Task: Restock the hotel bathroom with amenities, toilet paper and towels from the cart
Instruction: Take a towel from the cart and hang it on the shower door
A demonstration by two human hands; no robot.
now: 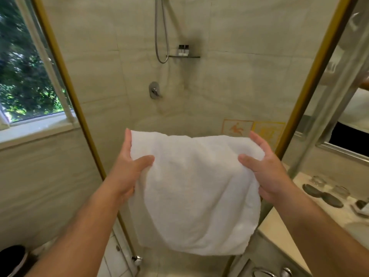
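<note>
Near left, low corner: round black bin [12,260], only partly in frame. Near right: pale stone bench [279,232] carrying two dark oval discs [321,194] and clear glass tumblers [319,179] just behind them.

Both bare forearms reach forward from the near edge. Left hand [127,164] grips the left edge of a white terry towel [195,192]: thumb pressed on the near face, the other fingers [127,140] wrapped round the edge to the far side. Right hand [265,168] mirrors it on the right edge, thumb on the near face and fingers curled over the top right corner. So each hand is pinching cloth between thumb and fingers.

The towel is folded, held up mid-scene at centre, with its lower part hanging free. It sits in front of the gold-framed glass shower door [311,76]. Cannot tell whether it touches the glass or any rail.

Behind the towel, on the glass at right: an orange slip-warning sticker [237,127] and a yellow sticker [268,130] side by side.

Far, on the tiled shower wall: chrome mixer valve [154,92], a narrow dark shelf [193,56] above it holding two small dark-capped bottles [183,50], and a looped chrome shower hose [161,37] to their left.

Far left: window [30,76] with green foliage outside. Far right: framed mirror [339,150].
</note>
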